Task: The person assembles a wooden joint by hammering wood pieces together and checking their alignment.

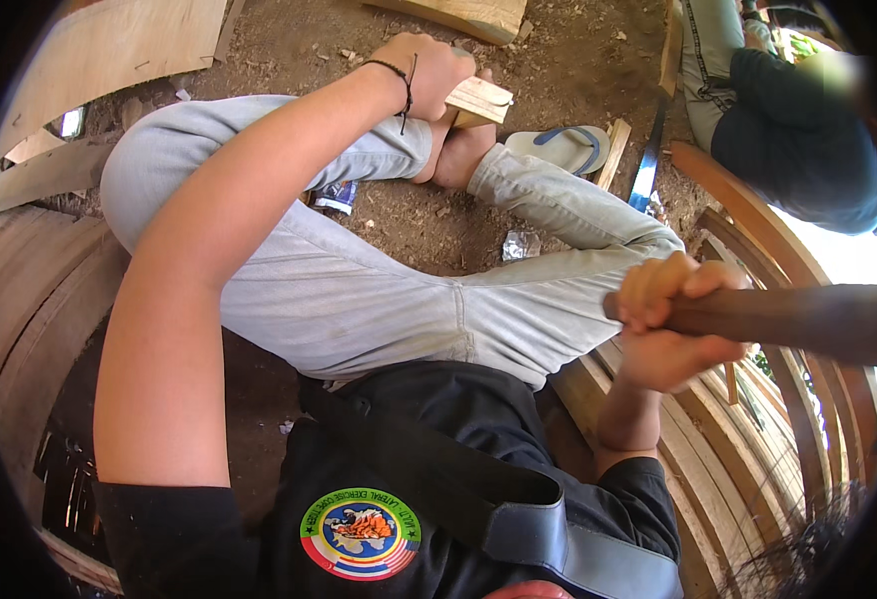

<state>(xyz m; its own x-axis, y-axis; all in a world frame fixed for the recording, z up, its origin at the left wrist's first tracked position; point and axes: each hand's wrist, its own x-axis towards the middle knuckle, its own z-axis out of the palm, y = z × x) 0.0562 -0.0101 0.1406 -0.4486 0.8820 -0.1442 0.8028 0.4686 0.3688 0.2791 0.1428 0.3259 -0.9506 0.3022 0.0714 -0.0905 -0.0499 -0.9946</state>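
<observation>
Across the brown earth floor strewn with pale shavings [583,70], I look down from the head camera on seated legs in light grey jeans [359,270]. To their right lies a row of long, light-brown wooden planks [693,454], bent by my lens. Beyond them, at upper right, I see another person in dark clothing [798,130].

The right hand [676,319] has its fingers wrapped around a thick dark-brown wooden handle [798,317], raised in front of the right thigh; its far end meets a dark part at my view's edge. A pale flip-flop with a blue strap [558,152] lies beyond the legs.

Just left of it, the left hand [427,75] grips a small, squared block of pale wood [480,98] above the bare feet; whether wood and feet touch, I cannot tell. Smallest is a crumpled silvery wrapper [520,246] on the ground.
</observation>
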